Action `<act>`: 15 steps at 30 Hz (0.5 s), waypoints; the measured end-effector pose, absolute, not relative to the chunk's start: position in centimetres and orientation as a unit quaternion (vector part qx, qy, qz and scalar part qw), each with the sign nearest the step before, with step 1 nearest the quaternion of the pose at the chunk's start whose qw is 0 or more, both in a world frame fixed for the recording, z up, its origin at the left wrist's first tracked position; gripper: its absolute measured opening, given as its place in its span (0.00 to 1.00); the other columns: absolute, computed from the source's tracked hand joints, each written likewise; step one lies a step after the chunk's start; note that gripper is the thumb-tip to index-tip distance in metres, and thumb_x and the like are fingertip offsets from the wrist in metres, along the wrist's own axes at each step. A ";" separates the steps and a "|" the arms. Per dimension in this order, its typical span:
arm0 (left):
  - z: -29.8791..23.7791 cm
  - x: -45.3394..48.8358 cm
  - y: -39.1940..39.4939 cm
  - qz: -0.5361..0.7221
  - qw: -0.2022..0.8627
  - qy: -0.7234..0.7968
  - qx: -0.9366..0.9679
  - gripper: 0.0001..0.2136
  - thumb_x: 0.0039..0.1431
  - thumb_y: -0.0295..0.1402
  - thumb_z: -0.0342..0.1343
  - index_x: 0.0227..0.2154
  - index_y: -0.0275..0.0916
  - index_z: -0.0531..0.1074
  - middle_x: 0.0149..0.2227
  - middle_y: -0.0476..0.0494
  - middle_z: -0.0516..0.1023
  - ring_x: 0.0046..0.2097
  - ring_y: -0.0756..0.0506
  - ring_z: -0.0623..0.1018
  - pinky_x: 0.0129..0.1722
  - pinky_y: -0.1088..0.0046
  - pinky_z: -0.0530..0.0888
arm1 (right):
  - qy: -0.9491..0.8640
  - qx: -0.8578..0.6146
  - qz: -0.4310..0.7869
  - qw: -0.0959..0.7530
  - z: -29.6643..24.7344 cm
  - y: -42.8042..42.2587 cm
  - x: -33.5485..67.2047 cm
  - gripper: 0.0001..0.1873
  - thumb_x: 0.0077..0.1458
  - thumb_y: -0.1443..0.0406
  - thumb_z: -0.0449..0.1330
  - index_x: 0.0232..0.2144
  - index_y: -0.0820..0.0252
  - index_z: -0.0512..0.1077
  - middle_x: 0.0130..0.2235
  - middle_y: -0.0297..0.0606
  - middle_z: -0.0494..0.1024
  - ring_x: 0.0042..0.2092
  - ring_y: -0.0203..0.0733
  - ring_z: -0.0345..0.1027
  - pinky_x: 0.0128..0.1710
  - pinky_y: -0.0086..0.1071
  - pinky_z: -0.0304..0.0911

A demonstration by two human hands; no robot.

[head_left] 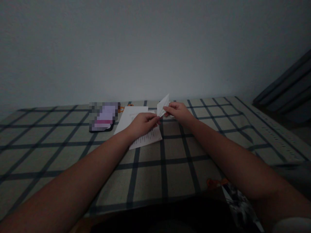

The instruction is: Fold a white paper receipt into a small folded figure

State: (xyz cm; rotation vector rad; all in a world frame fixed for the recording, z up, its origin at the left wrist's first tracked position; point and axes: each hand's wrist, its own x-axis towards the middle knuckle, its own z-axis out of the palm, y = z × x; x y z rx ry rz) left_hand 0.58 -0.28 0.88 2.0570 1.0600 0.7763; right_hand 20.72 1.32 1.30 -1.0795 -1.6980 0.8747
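Note:
A small folded piece of white paper point(162, 104) is held up between my two hands, a little above the table, with one pointed corner sticking upward. My left hand point(145, 123) pinches its lower left end between thumb and fingers. On its right side, my right hand point(178, 110) is closed on it with thumb and forefinger. Under and beside my left hand lie white sheets point(130, 115), and a printed sheet point(148, 137) with lines of text is partly covered by that hand. The paper's exact folded shape is hard to make out in the dim light.
A phone point(105, 116) with a lit, blurred-out screen lies left of the sheets. Small orange items point(121, 109) sit behind it. The checked tablecloth point(150, 174) reaches back to a plain wall point(155, 48). At the far right stands a dark slatted object point(289, 81).

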 end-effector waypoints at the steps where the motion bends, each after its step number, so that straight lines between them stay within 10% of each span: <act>1: 0.9 0.6 -0.3 0.297 0.353 0.407 0.788 0.18 0.61 0.45 0.51 0.30 0.36 0.78 0.25 0.46 0.75 0.28 0.48 0.70 0.26 0.75 0.63 | -0.688 -0.439 0.355 0.456 1.3 1.3 20.7 0.16 0.52 0.55 0.60 0.20 0.61 0.69 0.24 0.35 0.73 0.29 0.35 0.64 0.31 0.30 0.59; 15: 0.5 0.4 0.4 0.281 0.363 0.398 0.794 0.17 0.63 0.43 0.48 0.31 0.38 0.76 0.24 0.46 0.74 0.26 0.49 0.71 0.26 0.75 0.65 | -0.703 -0.441 0.334 0.447 0.8 1.7 21.0 0.17 0.53 0.55 0.59 0.21 0.61 0.70 0.25 0.36 0.74 0.29 0.36 0.64 0.32 0.31 0.59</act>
